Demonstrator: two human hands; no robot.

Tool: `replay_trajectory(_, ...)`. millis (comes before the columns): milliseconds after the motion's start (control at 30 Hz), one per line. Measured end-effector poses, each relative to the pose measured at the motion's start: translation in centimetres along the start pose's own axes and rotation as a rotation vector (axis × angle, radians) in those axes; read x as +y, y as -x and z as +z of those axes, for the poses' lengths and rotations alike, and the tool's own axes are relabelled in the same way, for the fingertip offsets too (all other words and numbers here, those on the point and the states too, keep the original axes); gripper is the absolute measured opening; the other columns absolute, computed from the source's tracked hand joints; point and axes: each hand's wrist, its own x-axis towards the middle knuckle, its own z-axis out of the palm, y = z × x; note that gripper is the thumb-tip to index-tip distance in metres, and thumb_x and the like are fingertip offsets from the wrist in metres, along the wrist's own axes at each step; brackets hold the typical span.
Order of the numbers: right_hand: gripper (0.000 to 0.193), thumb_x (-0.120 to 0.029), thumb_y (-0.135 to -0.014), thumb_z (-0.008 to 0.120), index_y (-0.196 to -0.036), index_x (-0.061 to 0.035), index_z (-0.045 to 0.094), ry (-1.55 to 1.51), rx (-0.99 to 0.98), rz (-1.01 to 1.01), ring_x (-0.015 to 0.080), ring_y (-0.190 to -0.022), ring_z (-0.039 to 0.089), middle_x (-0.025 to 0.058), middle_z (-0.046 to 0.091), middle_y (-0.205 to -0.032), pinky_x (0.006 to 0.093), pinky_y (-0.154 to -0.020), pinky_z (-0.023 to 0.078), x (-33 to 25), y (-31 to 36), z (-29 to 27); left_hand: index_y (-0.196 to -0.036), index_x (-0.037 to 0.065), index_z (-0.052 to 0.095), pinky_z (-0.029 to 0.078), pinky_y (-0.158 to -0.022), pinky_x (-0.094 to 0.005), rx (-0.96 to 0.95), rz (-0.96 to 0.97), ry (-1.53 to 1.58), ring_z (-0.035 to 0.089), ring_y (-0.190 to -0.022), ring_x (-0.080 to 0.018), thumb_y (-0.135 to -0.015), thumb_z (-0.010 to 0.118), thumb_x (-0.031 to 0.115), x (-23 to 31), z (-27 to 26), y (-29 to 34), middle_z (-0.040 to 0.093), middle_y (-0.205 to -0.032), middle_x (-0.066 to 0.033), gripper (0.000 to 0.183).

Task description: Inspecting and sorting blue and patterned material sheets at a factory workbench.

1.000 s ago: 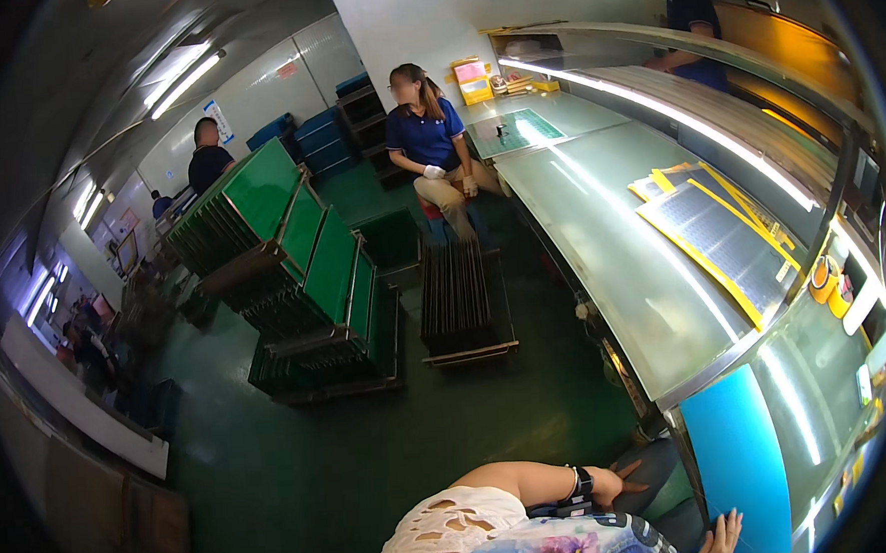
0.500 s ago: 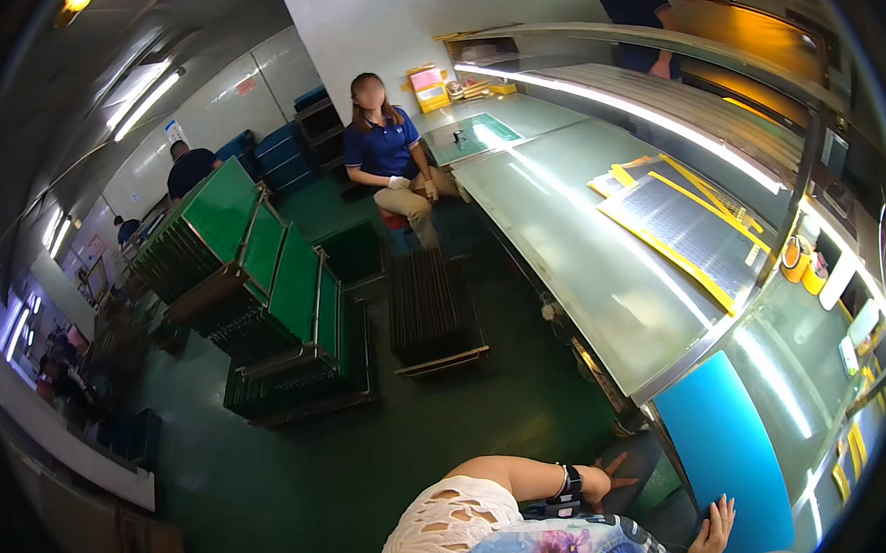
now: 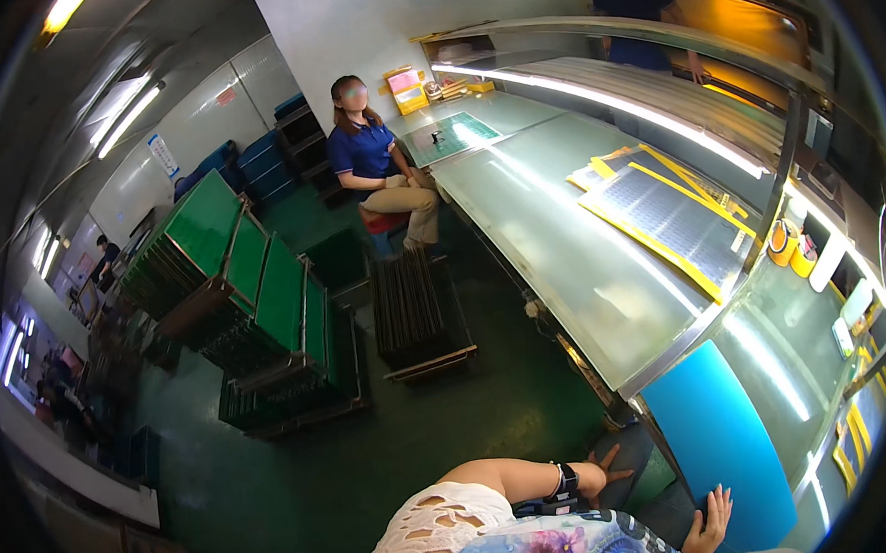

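Note:
A blue rectangular sheet [image 3: 724,442] lies at the near edge of the glass-topped table [image 3: 606,328], to the right. My right hand [image 3: 709,525] lies on its near left part, fingers stretched out flat against the surface. Low beside the table, my left hand [image 3: 606,472] is open with its fingers spread, nothing in them. It is close to a dark surface [image 3: 627,449] whose kind I cannot make out. A black band [image 3: 566,485] circles my left wrist.
Racks of green panels [image 3: 268,286] stand on the floor at left, beside a dark rack of upright boards [image 3: 405,314]. Yellow-edged sheets [image 3: 660,215] and tape rolls [image 3: 790,246] are on the table. One person [image 3: 372,165] sits beyond; another [image 3: 635,11] stands behind the table.
The whole view has shifted slightly, so the table and racks appear farther left. The standing person's arm has moved right. My right hand stays on the blue sheet; my left hand remains spread.

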Motion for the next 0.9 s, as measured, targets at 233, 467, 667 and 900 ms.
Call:
replay_trajectory(233,0.035,-0.013,-0.086,0.06,-0.118,0.0001,0.059,0.045,-0.06,-0.058,0.0368,-0.124,0.045,0.0173,0.053,-0.13,0.0469,-0.105,0.031,0.6,0.3,-0.1,-0.144,0.045,0.005,0.032,-0.105,-0.0565,0.096,0.029,0.032,0.016,-0.129,-0.0598,-0.053,0.087,0.04,-0.6,0.7,-0.3,-0.031,-0.146,-0.0174,0.123)
replay_trajectory(467,0.05,-0.026,-0.082,0.065,-0.125,-0.0031,0.055,0.088,-0.013,-0.104,0.0426,-0.125,0.042,0.0201,0.049,-0.133,0.0515,-0.103,0.031,1.4,0.6,0.8,-0.143,0.048,0.009,0.028,-0.105,-0.0606,0.118,0.05,0.088,0.011,-0.129,-0.0621,-0.047,0.09,0.039,-0.7,1.0,-1.1,-0.027,-0.148,-0.018,0.125)
replay_trajectory(667,0.076,-0.041,-0.076,0.068,-0.14,-0.0117,0.038,0.343,-0.127,0.061,0.0441,-0.132,0.029,0.019,0.034,-0.144,0.0611,-0.102,0.025,1.1,-0.8,0.7,-0.142,0.048,0.017,0.026,-0.104,-0.0623,0.346,0.201,0.142,0.013,-0.127,-0.0639,-0.045,0.089,0.041,-2.8,5.0,-5.5,-0.027,-0.148,-0.0177,0.121)
replay_trajectory(900,0.083,-0.031,-0.07,0.069,-0.143,-0.0162,0.033,0.433,-0.301,0.121,0.0381,-0.135,0.027,0.0143,0.03,-0.148,0.0636,-0.102,0.022,2.3,-0.7,0.0,-0.142,0.048,0.017,0.024,-0.106,-0.061,0.237,0.117,0.135,0.016,-0.125,-0.0651,-0.045,0.088,0.042,-2.0,3.8,-5.0,-0.028,-0.148,-0.0167,0.12)
